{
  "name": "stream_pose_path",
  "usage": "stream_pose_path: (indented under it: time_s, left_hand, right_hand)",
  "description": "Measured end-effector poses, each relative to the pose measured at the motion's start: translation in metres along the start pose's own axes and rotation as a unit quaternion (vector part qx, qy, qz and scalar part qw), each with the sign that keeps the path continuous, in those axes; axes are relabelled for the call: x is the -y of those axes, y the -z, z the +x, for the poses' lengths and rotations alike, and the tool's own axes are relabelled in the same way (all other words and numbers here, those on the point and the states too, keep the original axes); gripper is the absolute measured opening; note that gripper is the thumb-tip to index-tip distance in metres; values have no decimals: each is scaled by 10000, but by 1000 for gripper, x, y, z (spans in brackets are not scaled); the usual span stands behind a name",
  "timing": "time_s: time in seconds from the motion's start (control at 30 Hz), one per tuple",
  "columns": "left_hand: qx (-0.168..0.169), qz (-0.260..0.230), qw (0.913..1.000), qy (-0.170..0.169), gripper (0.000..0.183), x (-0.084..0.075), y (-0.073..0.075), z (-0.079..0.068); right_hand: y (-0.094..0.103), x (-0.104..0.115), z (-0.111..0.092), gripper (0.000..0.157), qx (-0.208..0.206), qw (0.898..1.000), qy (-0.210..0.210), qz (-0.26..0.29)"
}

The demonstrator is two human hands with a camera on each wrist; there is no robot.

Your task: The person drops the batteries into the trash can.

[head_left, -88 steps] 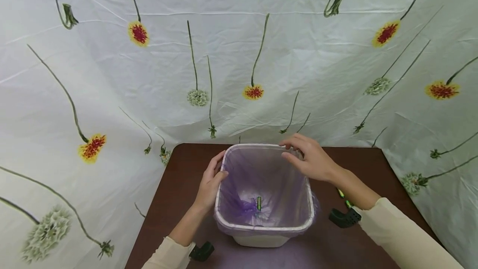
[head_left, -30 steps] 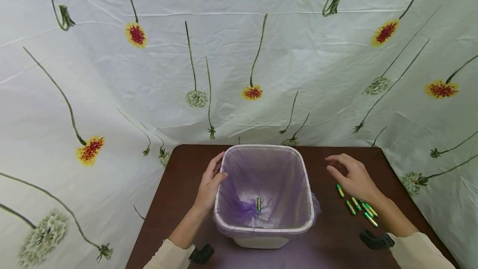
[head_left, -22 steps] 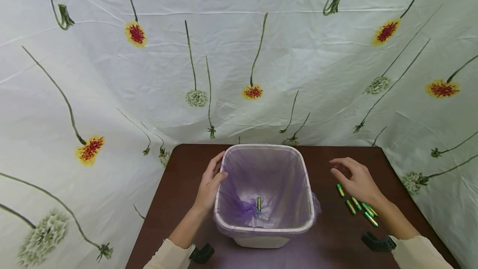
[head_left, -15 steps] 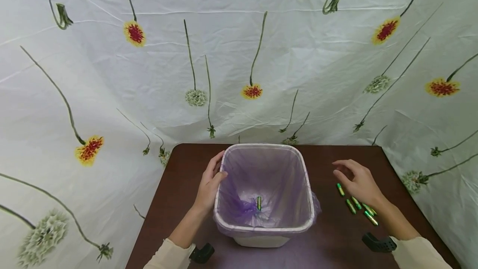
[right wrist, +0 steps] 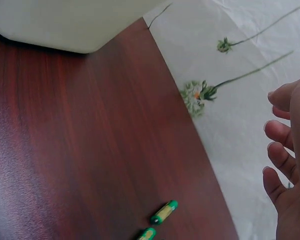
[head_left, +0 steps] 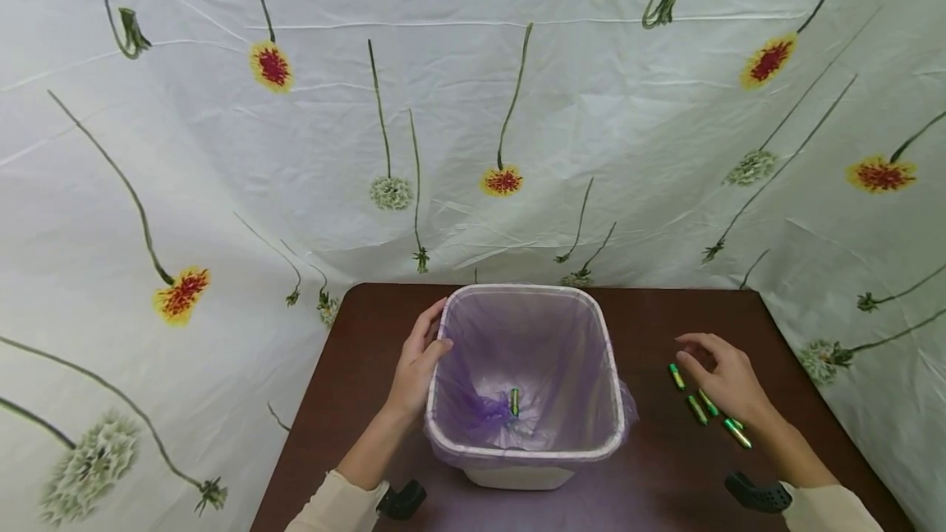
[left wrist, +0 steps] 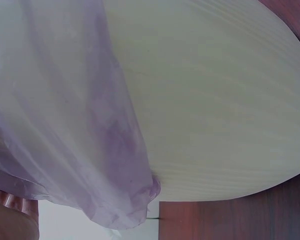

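Note:
A whitish waste bin [head_left: 513,479] stands upright on the table, lined with a thin purple bag [head_left: 547,368] folded over its rim. My left hand [head_left: 411,372] grips the bin's left rim, thumb on the inside and fingers outside against the bag. One green-and-yellow battery [head_left: 514,402] lies in the bottom of the bin. To the right of the bin, my right hand [head_left: 730,378] hovers by several loose batteries [head_left: 697,410], its fingers loosely curved and holding nothing. The right wrist view shows a battery [right wrist: 164,212] on the wood, away from the fingers; the arm partly covers the group in the head view.
The dark reddish-brown table [head_left: 636,314] ends at a white cloth [head_left: 473,105] printed with flowers, hanging behind and at both sides. Loose purple bag [left wrist: 115,150] hangs down the bin's outer wall [left wrist: 215,100]. Black bands [head_left: 755,493] are on both wrists.
My right hand has left the bin's far right rim and moved right, then drifted further right and nearer above the batteries. My left hand has stayed on the bin.

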State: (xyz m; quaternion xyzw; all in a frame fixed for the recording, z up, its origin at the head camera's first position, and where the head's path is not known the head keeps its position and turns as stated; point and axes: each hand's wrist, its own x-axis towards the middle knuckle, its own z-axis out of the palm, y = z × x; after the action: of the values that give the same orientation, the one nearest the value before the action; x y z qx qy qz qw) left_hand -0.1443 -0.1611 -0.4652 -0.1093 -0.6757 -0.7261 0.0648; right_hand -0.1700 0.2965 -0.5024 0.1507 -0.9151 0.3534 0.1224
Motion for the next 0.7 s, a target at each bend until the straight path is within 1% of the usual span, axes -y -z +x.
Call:
stream_pose_path:
  time_s: [0.17, 0.33, 0.47, 0.57, 0.7]
  left_hand:
    - [-17, 9, 10000, 41, 58, 0, -1, 0]
    - [13, -39, 10000, 39, 59, 0, 0, 0]
    - [43, -85, 10000, 12, 59, 0, 0, 0]
    - [47, -102, 9999, -5, 60, -1, -1, -1]
    - [45, -99, 9999, -28, 60, 0, 0, -1]
  right_hand:
    - [-4, -7, -7, 21, -108, 9999, -113, 60]
    - [-11, -19, -16, 21, -132, 9998, -130, -63]
    - [-17, -30, -23, 20, -82, 9996, -221, -156]
    - [-21, -36, -30, 20, -3, 9991, -385, -172]
    - [-29, -42, -40, 19, -25, 9977, -614, -269]
